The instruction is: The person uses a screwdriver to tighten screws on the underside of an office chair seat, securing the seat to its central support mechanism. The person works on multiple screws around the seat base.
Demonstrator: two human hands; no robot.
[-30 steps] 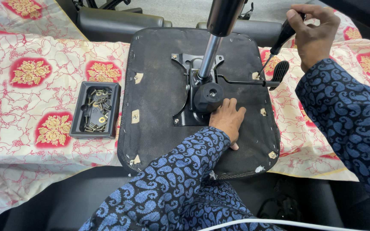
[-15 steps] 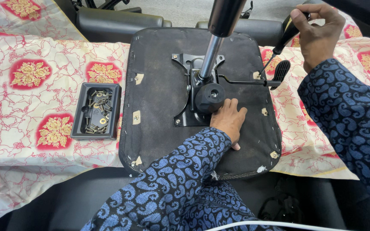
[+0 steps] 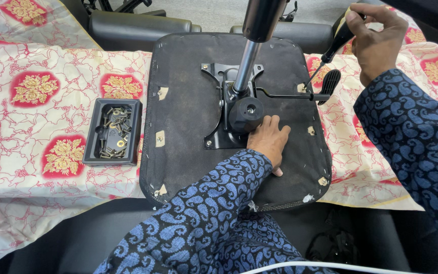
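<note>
An upturned black chair seat [image 3: 188,116] lies on a patterned cloth, its metal mechanism plate [image 3: 226,101] and gas cylinder [image 3: 252,45] sticking up from the middle. My left hand [image 3: 268,141] rests flat on the seat beside the black round knob [image 3: 245,114] of the mechanism, holding nothing. My right hand [image 3: 376,38] grips the black handle of a screwdriver [image 3: 330,50]. Its tip points down at the seat's right edge, near the lever paddle [image 3: 329,83].
A black tray [image 3: 111,132] with several screws and bolts sits on the white-and-red floral cloth [image 3: 36,116] left of the seat. Black chair parts [image 3: 138,23] lie beyond the seat. A white cable [image 3: 330,266] crosses the bottom.
My right hand with the screwdriver has shifted slightly, its tip staying near the seat's right edge. My left hand stays on the seat by the knob.
</note>
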